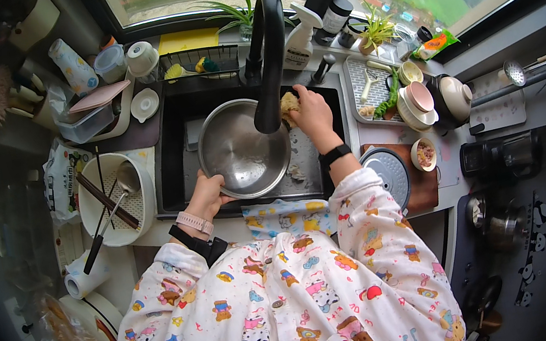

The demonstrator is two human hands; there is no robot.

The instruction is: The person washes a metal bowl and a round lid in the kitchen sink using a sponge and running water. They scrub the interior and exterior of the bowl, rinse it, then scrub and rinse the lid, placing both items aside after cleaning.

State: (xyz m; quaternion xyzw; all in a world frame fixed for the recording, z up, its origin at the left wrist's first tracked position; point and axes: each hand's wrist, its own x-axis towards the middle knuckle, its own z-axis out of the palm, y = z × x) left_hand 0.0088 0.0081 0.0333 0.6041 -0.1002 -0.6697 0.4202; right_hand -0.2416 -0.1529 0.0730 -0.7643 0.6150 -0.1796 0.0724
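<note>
My left hand (208, 193) grips the lower left rim of a round stainless steel bowl (244, 153), tilted over the black sink (165, 176). My right hand (314, 114) is shut on a tan loofah-like scrubber (290, 107) just right of the bowl. The spout of a black faucet (268, 65) overhangs the bowl's upper right part. Below the bowl's right side, small pale scraps (296, 173) lie on the sink floor. A patterned cloth (288, 218) hangs at the front edge of the sink. Whether water is running cannot be told.
Left of the sink stands a white basin (150, 199) with a ladle (127, 179) and chopsticks. At right are a draining tray (351, 71) with vegetables and stacked bowls, a wooden board (423, 185) and a bowl of chopped meat (425, 155). A spray bottle (299, 42) stands behind the sink.
</note>
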